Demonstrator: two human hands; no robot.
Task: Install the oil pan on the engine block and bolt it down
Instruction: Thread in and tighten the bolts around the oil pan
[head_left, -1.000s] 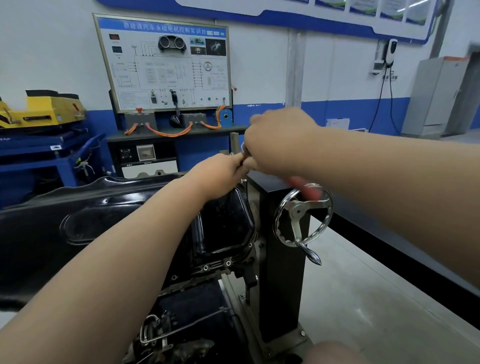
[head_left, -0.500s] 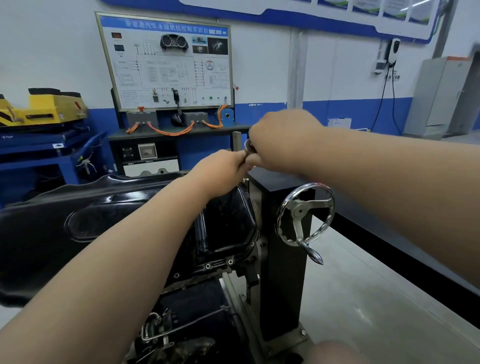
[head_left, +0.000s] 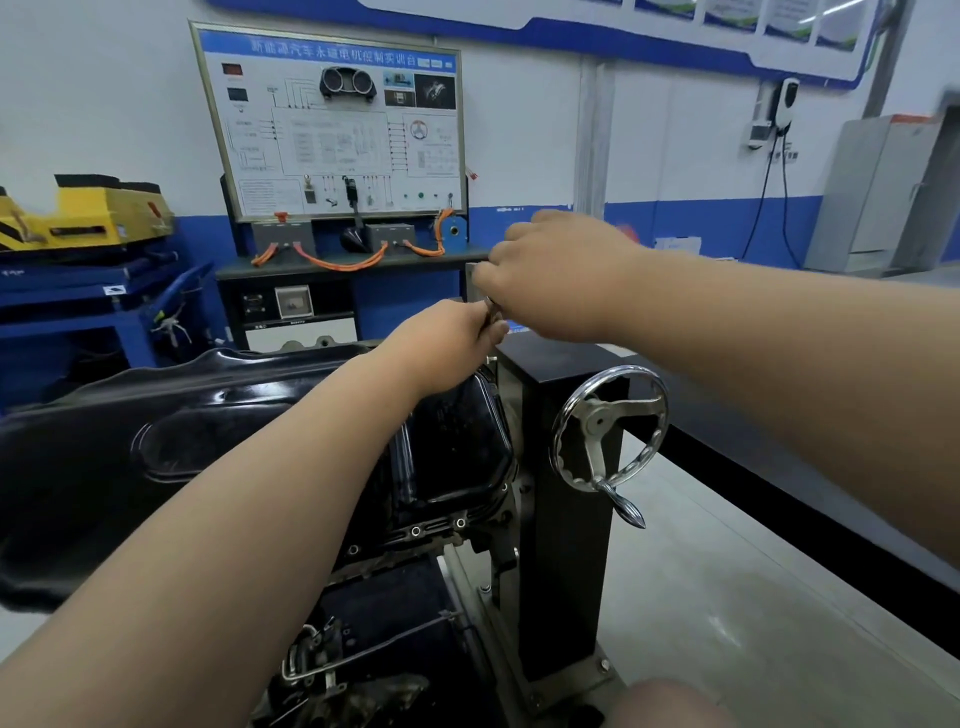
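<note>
The glossy black oil pan sits on the engine block, which is held in a stand. Bolts show along the pan's near flange. Both hands meet above the pan's far right corner. My left hand is closed around the shiny metal end of a wrench. Just right of it and higher, my right hand is curled on the same tool. A red blur shows behind the right wrist. The bolt under the tool is hidden by my hands.
The stand's black column with a chrome handwheel stands right of the pan. A training board on a bench is behind. A blue cart with a yellow unit is at left. Grey floor lies to the right.
My right hand has swung up and slightly right at the wrench. The red blur went from under that hand to behind the wrist. The left hand stayed in place.
</note>
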